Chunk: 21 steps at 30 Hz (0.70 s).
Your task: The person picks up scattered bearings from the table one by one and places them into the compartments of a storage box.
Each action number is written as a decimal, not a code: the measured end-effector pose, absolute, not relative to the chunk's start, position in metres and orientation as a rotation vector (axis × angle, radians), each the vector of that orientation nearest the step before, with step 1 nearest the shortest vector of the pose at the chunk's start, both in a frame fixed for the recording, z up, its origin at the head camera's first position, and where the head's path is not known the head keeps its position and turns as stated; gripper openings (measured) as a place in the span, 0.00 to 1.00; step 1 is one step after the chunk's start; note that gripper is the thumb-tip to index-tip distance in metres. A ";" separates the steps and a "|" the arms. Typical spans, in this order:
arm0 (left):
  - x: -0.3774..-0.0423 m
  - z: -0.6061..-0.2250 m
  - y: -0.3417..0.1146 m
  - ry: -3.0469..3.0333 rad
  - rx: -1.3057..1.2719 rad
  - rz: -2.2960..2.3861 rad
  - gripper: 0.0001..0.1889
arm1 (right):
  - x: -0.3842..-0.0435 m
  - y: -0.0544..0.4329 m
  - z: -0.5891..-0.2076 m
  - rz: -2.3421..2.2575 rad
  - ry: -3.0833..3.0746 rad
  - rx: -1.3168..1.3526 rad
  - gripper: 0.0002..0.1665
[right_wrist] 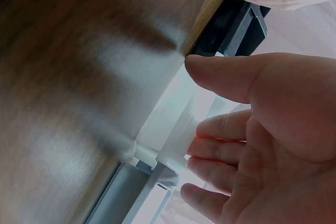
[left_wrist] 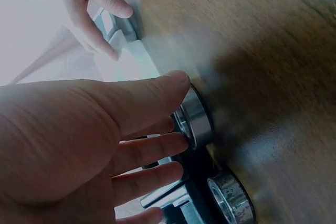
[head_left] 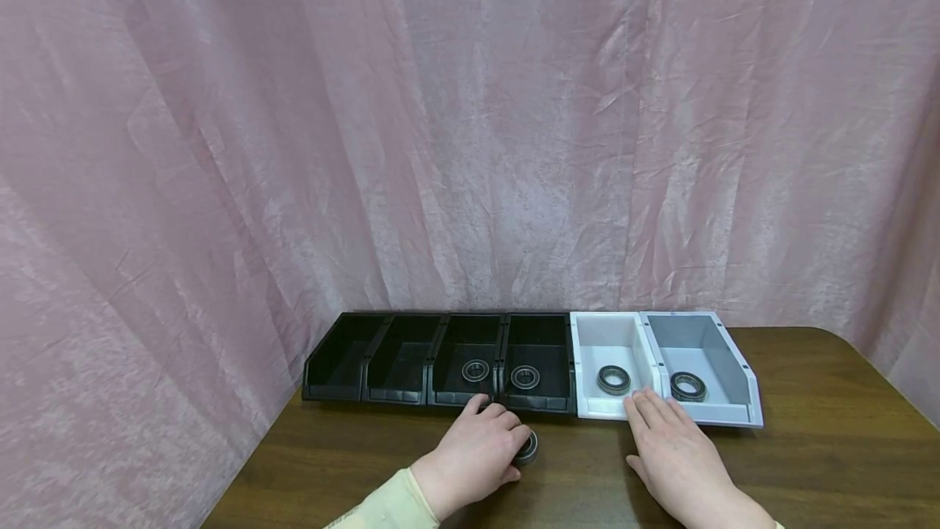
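Steel bearing (head_left: 530,448), pinched in the left hand (head_left: 479,454), is at its right side, just short of the rightmost black bin's front edge (head_left: 539,403); the right hand (head_left: 674,446), farther off, grasps nothing.

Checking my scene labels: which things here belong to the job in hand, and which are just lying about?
Job:
bearing in the left grip
second bearing nearby
black bins
white bin
gray bin
bearings inside bins

Just background:
pink curtain
wooden table

Four bearings (head_left: 614,391) lie in bins (head_left: 539,341); curtain (head_left: 485,145) behind.
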<state>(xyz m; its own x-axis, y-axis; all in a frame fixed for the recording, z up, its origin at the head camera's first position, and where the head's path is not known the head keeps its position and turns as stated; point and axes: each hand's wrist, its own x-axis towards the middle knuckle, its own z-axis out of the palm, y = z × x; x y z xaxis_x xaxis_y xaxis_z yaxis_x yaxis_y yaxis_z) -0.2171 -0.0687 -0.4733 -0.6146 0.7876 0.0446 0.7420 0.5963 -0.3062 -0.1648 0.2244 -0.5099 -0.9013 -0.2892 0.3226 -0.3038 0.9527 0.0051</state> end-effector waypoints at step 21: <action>-0.218 -0.476 -0.065 -2.651 -1.286 0.393 0.25 | -0.166 0.225 -0.510 0.065 -2.792 0.436 0.43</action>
<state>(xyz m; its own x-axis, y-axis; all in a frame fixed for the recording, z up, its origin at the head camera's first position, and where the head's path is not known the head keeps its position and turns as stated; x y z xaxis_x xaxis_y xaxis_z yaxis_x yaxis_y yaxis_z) -0.2177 -0.0654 -0.4761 -0.6143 0.7882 0.0362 0.7438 0.5938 -0.3069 -0.1656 0.2246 -0.5103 -0.9043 -0.2903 0.3128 -0.3046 0.9525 0.0035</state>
